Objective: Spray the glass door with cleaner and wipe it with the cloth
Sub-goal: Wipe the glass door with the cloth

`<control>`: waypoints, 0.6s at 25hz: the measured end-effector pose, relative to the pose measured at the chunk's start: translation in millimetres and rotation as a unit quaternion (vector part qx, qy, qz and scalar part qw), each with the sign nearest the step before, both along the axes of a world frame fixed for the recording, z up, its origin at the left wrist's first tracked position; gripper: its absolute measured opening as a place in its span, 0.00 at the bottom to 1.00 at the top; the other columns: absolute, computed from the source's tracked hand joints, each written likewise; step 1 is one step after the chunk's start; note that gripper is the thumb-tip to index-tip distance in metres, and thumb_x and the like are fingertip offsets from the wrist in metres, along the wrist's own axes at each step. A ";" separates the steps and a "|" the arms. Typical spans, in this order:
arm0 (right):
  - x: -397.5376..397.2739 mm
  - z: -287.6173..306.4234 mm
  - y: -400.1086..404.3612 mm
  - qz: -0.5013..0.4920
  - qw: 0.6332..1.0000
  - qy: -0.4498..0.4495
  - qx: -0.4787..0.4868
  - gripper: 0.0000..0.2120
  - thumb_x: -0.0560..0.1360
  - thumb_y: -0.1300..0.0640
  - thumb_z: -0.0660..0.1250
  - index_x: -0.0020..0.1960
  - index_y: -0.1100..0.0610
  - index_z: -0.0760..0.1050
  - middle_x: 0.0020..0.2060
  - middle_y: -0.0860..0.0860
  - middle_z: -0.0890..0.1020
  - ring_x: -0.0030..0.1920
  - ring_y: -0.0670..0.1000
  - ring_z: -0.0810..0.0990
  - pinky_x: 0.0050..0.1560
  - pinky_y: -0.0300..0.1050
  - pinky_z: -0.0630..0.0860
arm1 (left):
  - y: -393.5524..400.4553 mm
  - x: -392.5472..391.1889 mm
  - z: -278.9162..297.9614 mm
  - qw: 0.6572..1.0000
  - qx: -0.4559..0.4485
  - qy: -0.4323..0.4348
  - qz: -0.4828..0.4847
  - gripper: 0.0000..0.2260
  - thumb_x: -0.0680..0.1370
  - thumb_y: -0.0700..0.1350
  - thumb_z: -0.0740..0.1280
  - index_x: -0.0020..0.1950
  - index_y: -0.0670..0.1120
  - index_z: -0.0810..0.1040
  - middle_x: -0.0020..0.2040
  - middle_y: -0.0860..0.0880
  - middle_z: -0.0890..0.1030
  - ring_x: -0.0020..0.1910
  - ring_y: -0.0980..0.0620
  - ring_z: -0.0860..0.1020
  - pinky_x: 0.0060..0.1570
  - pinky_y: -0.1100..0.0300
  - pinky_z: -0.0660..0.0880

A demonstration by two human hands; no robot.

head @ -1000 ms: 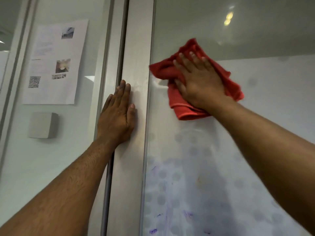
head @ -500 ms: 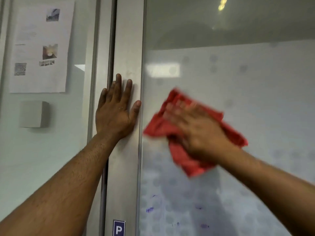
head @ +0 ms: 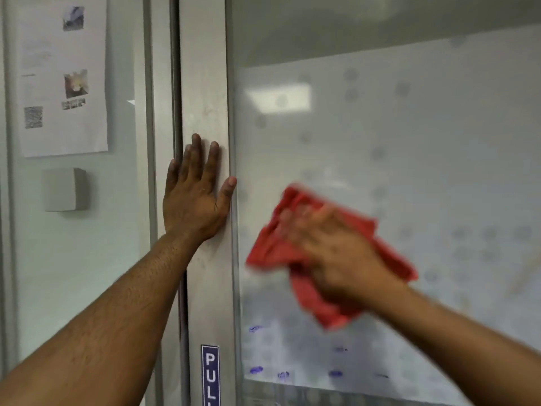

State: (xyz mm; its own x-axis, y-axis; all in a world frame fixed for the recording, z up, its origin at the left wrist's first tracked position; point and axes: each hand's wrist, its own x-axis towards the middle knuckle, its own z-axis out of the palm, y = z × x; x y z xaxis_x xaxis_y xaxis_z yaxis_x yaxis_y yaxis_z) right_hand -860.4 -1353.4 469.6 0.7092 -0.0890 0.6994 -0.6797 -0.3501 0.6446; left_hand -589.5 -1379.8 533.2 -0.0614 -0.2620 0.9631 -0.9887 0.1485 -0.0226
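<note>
The glass door (head: 409, 136) fills the right half of the view, frosted with faint dots and some blue marks low down. My right hand (head: 333, 253) presses a red cloth (head: 272, 244) flat against the glass, both blurred by motion. My left hand (head: 194, 197) lies flat with fingers spread on the metal door frame (head: 205, 83), holding nothing. No spray bottle is in view.
A blue PULL sticker (head: 210, 373) sits low on the frame. Left of the frame, a paper notice (head: 63, 74) hangs on a glass panel above a small grey wall box (head: 64, 189).
My right hand has swept the red cloth down the glass from near the top to mid-height. My left hand has stayed flat on the frame. The view has tilted downward.
</note>
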 end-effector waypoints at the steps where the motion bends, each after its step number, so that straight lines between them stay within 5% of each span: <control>1: -17.3 36.2 1.2 -0.018 0.994 -0.105 -0.021 0.27 0.75 0.51 0.58 0.74 0.50 0.67 0.75 0.52 0.66 0.77 0.54 0.61 0.77 0.50 0.50 | -0.5 -1.5 -2.1 1.000 -0.001 -0.004 0.007 0.32 0.80 0.65 0.41 0.81 0.54 0.42 0.82 0.49 0.40 0.80 0.52 0.41 0.78 0.51 0.42; 4: -21.0 104.6 -1.4 -0.067 0.948 -0.303 -0.074 0.27 0.80 0.43 0.52 0.77 0.50 0.61 0.78 0.50 0.61 0.78 0.54 0.57 0.77 0.53 0.51 | -2.0 -8.8 -5.6 1.000 -0.013 0.013 0.020 0.32 0.81 0.65 0.43 0.81 0.52 0.42 0.82 0.48 0.41 0.80 0.52 0.41 0.78 0.49 0.44; 7: 26.2 71.3 -9.2 -0.041 0.966 -0.251 -0.045 0.28 0.79 0.44 0.56 0.77 0.52 0.63 0.77 0.52 0.62 0.78 0.56 0.57 0.77 0.56 0.51 | -3.5 -27.2 -12.0 0.999 -0.024 0.045 0.019 0.33 0.81 0.65 0.41 0.81 0.50 0.42 0.82 0.47 0.42 0.80 0.51 0.43 0.78 0.49 0.44; 12: 0.1 -31.3 3.1 -0.031 0.999 -0.002 0.024 0.29 0.77 0.48 0.61 0.76 0.54 0.64 0.76 0.53 0.63 0.77 0.57 0.59 0.77 0.57 0.51 | -4.5 -50.2 -17.6 0.998 -0.024 0.058 -0.009 0.31 0.82 0.62 0.43 0.81 0.50 0.42 0.82 0.46 0.44 0.80 0.50 0.44 0.78 0.48 0.45; 13: -22.8 -28.2 5.7 -0.034 0.999 -0.004 0.019 0.28 0.76 0.48 0.60 0.76 0.53 0.65 0.76 0.53 0.64 0.77 0.56 0.59 0.77 0.57 0.52 | -3.7 -54.2 -17.7 0.998 -0.025 0.047 -0.015 0.30 0.82 0.62 0.43 0.81 0.50 0.42 0.82 0.47 0.44 0.80 0.50 0.44 0.78 0.49 0.44; 15: -68.4 5.0 8.9 -0.063 0.987 -0.147 -0.015 0.29 0.77 0.48 0.58 0.77 0.51 0.63 0.77 0.52 0.62 0.78 0.55 0.58 0.77 0.56 0.53 | -0.6 -67.2 -15.6 0.999 -0.026 0.026 -0.033 0.31 0.82 0.62 0.44 0.81 0.50 0.42 0.82 0.47 0.44 0.80 0.51 0.43 0.78 0.50 0.43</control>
